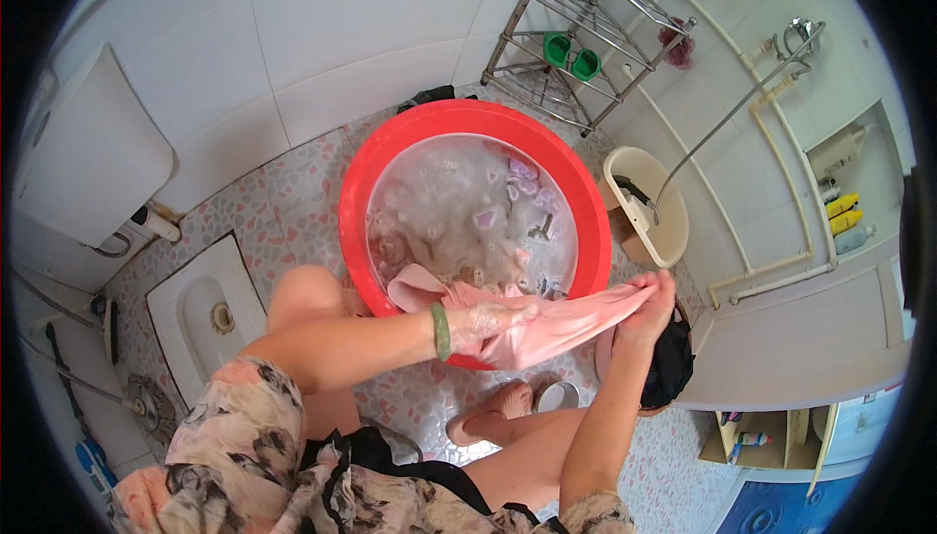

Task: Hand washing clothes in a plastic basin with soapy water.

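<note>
A wet pink garment (556,329) is stretched between my two hands across the near rim of a large red basin (593,212). My left hand (485,327), with a green bangle at its wrist, is closed on the cloth's middle and has suds on it. At the right, my right hand (652,308) grips the other end, pulled out past the rim. The garment's left end hangs over the basin's near edge. Cloudy soapy water (439,202) fills the basin, and a lilac cloth (523,178) partly shows at its surface.
Beyond the basin stands a metal corner rack (586,21) holding green slippers (571,56). A cream tub (673,226) with a shower hose (727,119) sits to the right. A squat toilet (207,314) lies at left. A small metal bowl (556,395) is beside my foot; a black item (668,368) lies near my right forearm.
</note>
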`<state>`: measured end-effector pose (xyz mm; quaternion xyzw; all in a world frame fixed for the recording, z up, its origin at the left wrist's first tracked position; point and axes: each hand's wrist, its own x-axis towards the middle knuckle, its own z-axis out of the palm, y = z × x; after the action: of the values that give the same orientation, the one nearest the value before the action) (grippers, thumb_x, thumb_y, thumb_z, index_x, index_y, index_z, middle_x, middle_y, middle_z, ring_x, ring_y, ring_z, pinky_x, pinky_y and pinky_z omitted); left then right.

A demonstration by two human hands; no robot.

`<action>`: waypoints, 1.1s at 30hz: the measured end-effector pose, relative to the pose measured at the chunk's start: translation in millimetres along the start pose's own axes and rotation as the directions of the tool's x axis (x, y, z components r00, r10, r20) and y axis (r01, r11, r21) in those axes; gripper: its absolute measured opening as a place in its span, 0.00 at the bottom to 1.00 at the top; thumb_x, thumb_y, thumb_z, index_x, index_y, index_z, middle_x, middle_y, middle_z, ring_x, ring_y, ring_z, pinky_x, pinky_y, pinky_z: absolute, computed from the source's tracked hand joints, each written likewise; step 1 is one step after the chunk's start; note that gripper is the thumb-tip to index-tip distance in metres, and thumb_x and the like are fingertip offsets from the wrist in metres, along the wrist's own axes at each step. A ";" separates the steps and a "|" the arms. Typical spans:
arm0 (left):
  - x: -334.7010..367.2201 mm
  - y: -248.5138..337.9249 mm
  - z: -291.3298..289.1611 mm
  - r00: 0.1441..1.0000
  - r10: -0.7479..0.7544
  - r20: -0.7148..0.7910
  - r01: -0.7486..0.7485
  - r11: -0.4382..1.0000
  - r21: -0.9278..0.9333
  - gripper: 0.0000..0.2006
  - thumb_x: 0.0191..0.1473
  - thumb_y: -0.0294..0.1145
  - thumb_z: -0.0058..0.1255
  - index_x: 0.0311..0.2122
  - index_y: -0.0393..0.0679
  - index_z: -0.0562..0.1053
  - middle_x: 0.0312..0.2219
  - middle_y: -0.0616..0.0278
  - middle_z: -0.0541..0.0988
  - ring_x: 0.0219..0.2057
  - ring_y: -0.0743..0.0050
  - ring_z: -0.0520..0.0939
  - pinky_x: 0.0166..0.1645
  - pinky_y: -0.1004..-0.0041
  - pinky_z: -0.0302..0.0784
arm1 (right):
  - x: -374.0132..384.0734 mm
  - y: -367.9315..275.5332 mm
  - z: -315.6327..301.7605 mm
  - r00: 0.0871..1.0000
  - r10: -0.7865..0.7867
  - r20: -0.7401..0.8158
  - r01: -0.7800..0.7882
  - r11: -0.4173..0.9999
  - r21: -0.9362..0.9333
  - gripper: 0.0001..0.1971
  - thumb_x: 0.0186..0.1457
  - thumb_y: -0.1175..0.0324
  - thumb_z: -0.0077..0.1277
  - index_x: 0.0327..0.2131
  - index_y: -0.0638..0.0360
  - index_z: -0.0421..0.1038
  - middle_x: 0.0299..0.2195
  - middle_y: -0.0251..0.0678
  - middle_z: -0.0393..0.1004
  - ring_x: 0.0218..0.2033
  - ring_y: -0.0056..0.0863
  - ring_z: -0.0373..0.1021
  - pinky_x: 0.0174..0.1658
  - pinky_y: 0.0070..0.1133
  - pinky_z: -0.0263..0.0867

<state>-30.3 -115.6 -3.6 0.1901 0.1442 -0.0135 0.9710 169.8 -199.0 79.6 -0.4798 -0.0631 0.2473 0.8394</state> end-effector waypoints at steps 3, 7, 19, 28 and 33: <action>13.0 -4.1 -20.8 0.991 -0.096 -0.091 0.086 0.991 -0.106 0.14 0.48 0.42 0.46 0.35 0.42 0.68 0.32 0.64 0.73 0.30 0.78 0.74 0.34 0.78 0.72 | -54.9 46.7 32.8 0.927 -0.248 0.282 0.364 0.777 -0.513 0.06 0.45 0.74 0.41 0.18 0.57 0.60 0.16 0.27 0.61 0.17 0.14 0.58 0.21 0.14 0.56; 35.7 -20.4 -46.2 0.838 0.043 0.545 0.279 0.824 -0.494 0.14 0.48 0.43 0.42 0.29 0.42 0.69 0.27 0.62 0.72 0.28 0.76 0.74 0.34 0.78 0.71 | -139.3 93.8 62.0 0.565 -0.148 0.812 0.721 0.566 -0.399 0.07 0.38 0.75 0.51 0.18 0.60 0.61 0.15 0.34 0.62 0.16 0.21 0.60 0.18 0.19 0.55; 47.4 26.9 -38.1 0.970 0.239 -0.039 -0.241 0.935 -0.259 0.10 0.49 0.34 0.36 0.17 0.50 0.62 0.13 0.70 0.64 0.16 0.79 0.67 0.20 0.79 0.65 | -59.5 128.5 57.3 0.661 -0.457 0.595 0.750 0.431 -0.502 0.13 0.40 0.67 0.54 0.15 0.59 0.59 0.13 0.38 0.57 0.17 0.32 0.61 0.21 0.25 0.58; 43.3 22.5 28.7 0.996 0.071 -0.053 -0.086 0.918 -0.388 0.12 0.51 0.42 0.38 0.30 0.45 0.68 0.21 0.63 0.72 0.20 0.72 0.73 0.27 0.76 0.70 | 29.9 114.6 9.8 0.955 -0.260 0.145 0.282 0.630 -0.724 0.13 0.46 0.64 0.47 0.14 0.56 0.60 0.12 0.29 0.62 0.13 0.26 0.61 0.17 0.24 0.56; 38.1 24.1 -9.4 0.994 -0.025 -0.111 -0.020 0.922 -0.386 0.25 0.53 0.50 0.29 0.39 0.35 0.66 0.28 0.56 0.74 0.24 0.67 0.74 0.30 0.71 0.73 | 35.4 64.7 10.7 0.990 0.112 -0.088 -0.110 0.994 0.026 0.15 0.47 0.63 0.46 0.13 0.54 0.58 0.12 0.29 0.61 0.12 0.23 0.58 0.17 0.21 0.55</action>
<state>5.6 -88.7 -14.1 -0.0049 0.1992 0.0248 0.9796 173.9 -146.9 26.5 -0.4843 0.0038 0.2724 0.8314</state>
